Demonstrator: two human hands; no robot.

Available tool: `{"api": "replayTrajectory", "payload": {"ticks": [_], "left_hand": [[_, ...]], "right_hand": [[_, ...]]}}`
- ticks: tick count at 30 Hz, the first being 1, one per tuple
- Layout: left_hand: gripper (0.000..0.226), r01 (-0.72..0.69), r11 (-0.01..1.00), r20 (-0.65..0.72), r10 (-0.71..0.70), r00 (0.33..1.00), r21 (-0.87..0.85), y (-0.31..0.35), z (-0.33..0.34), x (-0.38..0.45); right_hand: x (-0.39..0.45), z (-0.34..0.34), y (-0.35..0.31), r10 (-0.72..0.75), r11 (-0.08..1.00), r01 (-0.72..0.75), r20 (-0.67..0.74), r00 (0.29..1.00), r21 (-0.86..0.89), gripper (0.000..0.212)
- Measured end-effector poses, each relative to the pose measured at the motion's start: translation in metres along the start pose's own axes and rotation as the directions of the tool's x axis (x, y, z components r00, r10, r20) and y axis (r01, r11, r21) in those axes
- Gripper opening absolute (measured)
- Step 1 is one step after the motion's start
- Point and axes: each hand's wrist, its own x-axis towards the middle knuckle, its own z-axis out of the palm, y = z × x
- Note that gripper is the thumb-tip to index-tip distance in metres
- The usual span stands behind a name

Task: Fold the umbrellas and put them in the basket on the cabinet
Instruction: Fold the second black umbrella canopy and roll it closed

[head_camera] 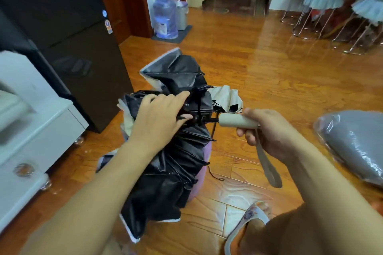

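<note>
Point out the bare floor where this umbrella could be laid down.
Bare wooden floor lies ahead, bordered by the water jug, the stools and the plastic-wrapped grey bundle. It is crowded near the white cabinet, where the umbrella canopy spreads.

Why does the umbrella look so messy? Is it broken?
No break shows. The umbrella is half collapsed, its black cloth bunched and ribs poking out sideways. The left hand presses on the cloth near the shaft while the right hand grips the beige handle, so it just looks mid-fold.
</note>
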Motion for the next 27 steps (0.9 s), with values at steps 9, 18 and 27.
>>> {"api": "replayTrajectory", "payload": {"ticks": [9, 18, 27], "left_hand": [[0.094, -0.068, 0.997, 0.195, 0.075, 0.978, -0.043, 0.004, 0.016, -0.017], [0.029, -0.046, 0.999, 0.310, 0.049, 0.949, -0.017, -0.014, 0.019, -0.003], [0.037, -0.093, 0.996, 0.138, 0.092, 0.986, 0.004, -0.004, 0.004, 0.000]], "right_hand": [[0.005, 0.001, 0.001, -0.041, 0.996, 0.041, 0.006, 0.999, 0.075, 0.024], [-0.001, 0.017, 0.009, -0.100, 0.994, 0.105, 0.129, 0.987, -0.032, 0.035], [-0.010, 0.021, 0.004, -0.155, 0.982, 0.156, -0.022, 0.988, 0.103, 0.019]]}}
